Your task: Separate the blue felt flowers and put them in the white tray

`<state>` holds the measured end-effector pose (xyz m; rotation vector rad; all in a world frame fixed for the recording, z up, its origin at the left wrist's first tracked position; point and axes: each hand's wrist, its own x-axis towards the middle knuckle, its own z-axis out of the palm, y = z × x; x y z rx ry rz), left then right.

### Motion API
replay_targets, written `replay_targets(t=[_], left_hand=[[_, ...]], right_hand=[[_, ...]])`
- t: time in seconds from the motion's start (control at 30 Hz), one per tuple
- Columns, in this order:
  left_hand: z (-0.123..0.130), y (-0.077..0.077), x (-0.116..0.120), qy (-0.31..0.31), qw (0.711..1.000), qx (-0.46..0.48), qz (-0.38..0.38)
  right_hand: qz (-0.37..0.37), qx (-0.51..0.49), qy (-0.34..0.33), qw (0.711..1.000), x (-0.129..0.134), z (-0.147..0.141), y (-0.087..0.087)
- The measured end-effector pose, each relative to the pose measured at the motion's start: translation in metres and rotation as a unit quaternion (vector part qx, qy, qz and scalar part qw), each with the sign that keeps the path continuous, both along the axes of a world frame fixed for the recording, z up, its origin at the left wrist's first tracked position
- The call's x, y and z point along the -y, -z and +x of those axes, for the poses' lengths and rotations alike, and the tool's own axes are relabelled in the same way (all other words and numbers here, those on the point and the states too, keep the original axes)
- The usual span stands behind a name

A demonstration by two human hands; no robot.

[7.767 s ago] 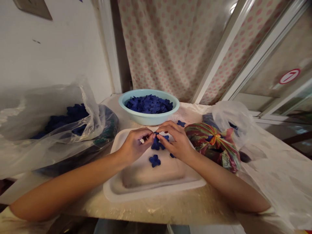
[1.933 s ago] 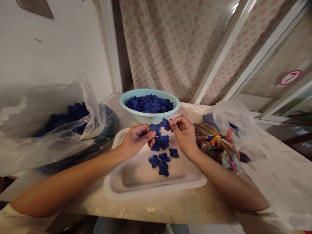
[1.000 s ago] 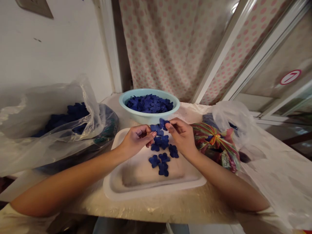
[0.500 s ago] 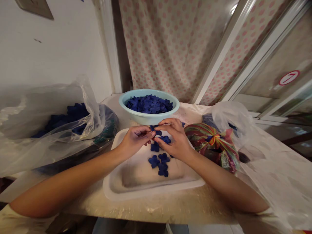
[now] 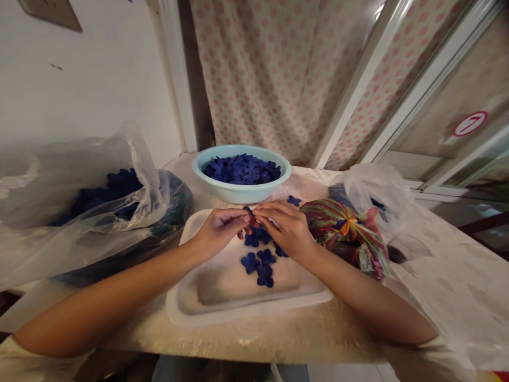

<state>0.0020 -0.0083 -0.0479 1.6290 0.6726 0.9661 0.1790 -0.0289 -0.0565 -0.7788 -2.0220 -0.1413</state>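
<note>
Blue cutout (image 5: 251,240) partly hidden, bagged pile (image 5: 123,183) blurred

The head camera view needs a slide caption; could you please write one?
Left hand and right hand meet over blue flower shapes on a white tray, near a pale blue bowl of more.

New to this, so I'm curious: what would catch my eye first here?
The deep-blue flower cutouts heaped in a pale blue basin stand out first. Below it, the left hand and right hand meet over a white tray holding more flowers. To the right sits a striped multicoloured bundle.
</note>
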Motion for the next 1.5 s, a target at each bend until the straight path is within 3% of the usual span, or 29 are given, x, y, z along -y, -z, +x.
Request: replay_targets(t=[0.4, 0.6, 0.73, 0.9, 1.03, 1.13, 1.27, 1.5], left_hand=[[-0.002, 0.005, -0.002, 0.004, 1.000, -0.013, 0.022], [-0.002, 0.001, -0.001, -0.048, 0.999, -0.004, 0.020], [-0.001, -0.002, 0.000, -0.084, 0.996, 0.000, 0.019], [0.000, -0.001, -0.002, -0.081, 0.996, -0.029, 0.019], [-0.002, 0.001, -0.002, -0.059, 0.997, -0.045, 0.025], [-0.003, 0.002, -0.001, -0.043, 0.996, -0.069, 0.034], [-0.004, 0.002, 0.001, -0.014, 0.998, -0.062, 0.027], [-0.002, -0.003, 0.006, 0.001, 0.999, -0.040, 0.030]], right_hand=[[-0.048, -0.075, -0.009, 0.996, 0.007, -0.004, -0.004], [-0.084, -0.230, 0.112, 0.963, -0.003, -0.001, -0.003], [-0.111, -0.277, 0.135, 0.945, -0.016, 0.006, 0.003], [-0.071, -0.202, 0.093, 0.972, -0.008, 0.003, 0.000], [-0.023, -0.070, 0.040, 0.996, 0.002, -0.001, -0.007], [0.008, 0.027, 0.023, 0.999, 0.000, 0.000, -0.005], [0.045, 0.047, 0.030, 0.997, -0.006, 0.005, 0.000], [-0.014, 0.036, 0.007, 0.999, -0.003, 0.002, -0.003]])
